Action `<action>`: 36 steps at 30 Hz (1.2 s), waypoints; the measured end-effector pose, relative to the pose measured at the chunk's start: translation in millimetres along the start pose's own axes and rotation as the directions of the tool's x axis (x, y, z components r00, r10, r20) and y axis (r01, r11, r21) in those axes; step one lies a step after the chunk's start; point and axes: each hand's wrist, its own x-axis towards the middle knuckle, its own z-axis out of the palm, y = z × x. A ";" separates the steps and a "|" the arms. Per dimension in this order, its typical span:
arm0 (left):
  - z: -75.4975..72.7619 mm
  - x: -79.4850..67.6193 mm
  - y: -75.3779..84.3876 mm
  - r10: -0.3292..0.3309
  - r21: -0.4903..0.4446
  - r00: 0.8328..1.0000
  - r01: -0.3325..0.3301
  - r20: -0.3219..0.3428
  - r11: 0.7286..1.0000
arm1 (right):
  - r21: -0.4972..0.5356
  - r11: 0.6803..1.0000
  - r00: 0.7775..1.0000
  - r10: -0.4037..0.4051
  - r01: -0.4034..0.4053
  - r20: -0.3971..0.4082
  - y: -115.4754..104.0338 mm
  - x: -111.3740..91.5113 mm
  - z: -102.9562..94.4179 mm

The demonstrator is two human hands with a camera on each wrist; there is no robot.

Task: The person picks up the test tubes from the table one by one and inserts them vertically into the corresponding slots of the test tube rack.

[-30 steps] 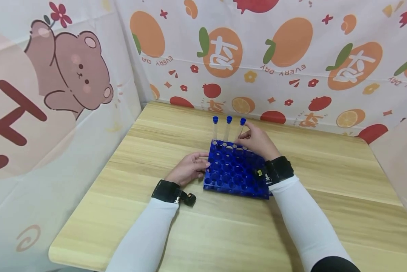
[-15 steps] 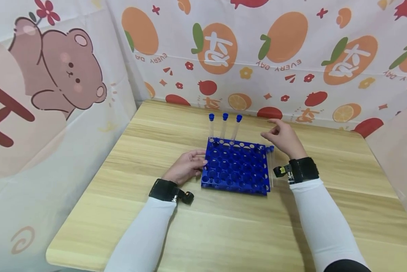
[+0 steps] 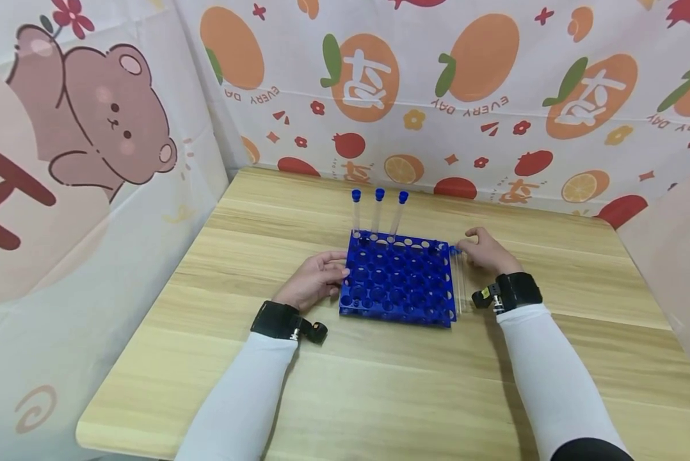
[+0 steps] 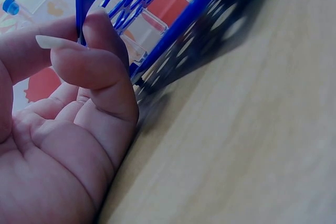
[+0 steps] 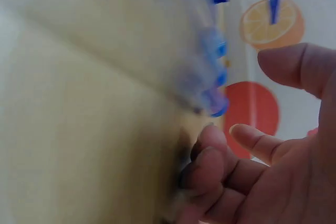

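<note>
A blue test tube rack (image 3: 399,318) stands on the table, its many-holed top facing up. My left hand (image 3: 310,282) grips its left edge; in the left wrist view the thumb and a finger (image 4: 102,30) pinch the blue plate. Three clear test tubes (image 3: 377,214) with blue caps stand in the rack's back row, at the left. Along the rack's right side lie several more capped tubes (image 3: 460,288). My right hand (image 3: 490,253) is beside their cap ends, thumb apart from the partly bent fingers. Blurred blue caps (image 5: 218,107) show just ahead of those fingers in the right wrist view.
The wooden table (image 3: 218,378) reaches back to a fruit-print cloth (image 3: 483,160). Another cloth with a bear print (image 3: 120,115) hangs on the left. A wrist camera (image 3: 485,296) on the right arm sits close to the lying tubes.
My right hand has let go of the third tube, which stands in the back row, and has moved right and down to the lying tubes. The left hand has stayed on the rack.
</note>
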 end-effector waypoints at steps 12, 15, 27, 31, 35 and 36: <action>0.1 0.5 1.1 -0.005 -0.001 1.000 0.005 -0.005 1.000 | 0.047 0.999 0.996 0.006 -0.010 0.094 8.8 10.9 -3.7; 0.5 0.0 2.6 -0.009 -0.004 1.000 0.009 -0.002 1.000 | 0.020 1.000 0.996 0.019 -0.021 0.089 8.4 11.6 -2.7; 0.4 -2.0 3.8 -0.005 -0.014 1.000 0.005 0.002 1.000 | -0.087 0.993 0.995 0.085 -0.081 0.048 -0.7 11.5 2.0; 0.7 -1.5 3.0 -0.002 -0.012 1.000 0.002 -0.005 1.000 | -0.148 0.985 0.996 0.089 -0.085 0.022 -5.5 9.9 3.7; 0.0 -1.3 1.1 -0.005 -0.011 1.000 0.005 -0.009 1.000 | -0.184 0.979 0.996 0.090 -0.085 0.020 -7.7 8.8 5.2; -0.4 -1.6 0.7 -0.005 -0.011 1.000 0.004 -0.008 1.000 | -0.185 0.979 0.996 0.090 -0.085 0.023 -8.1 8.4 5.3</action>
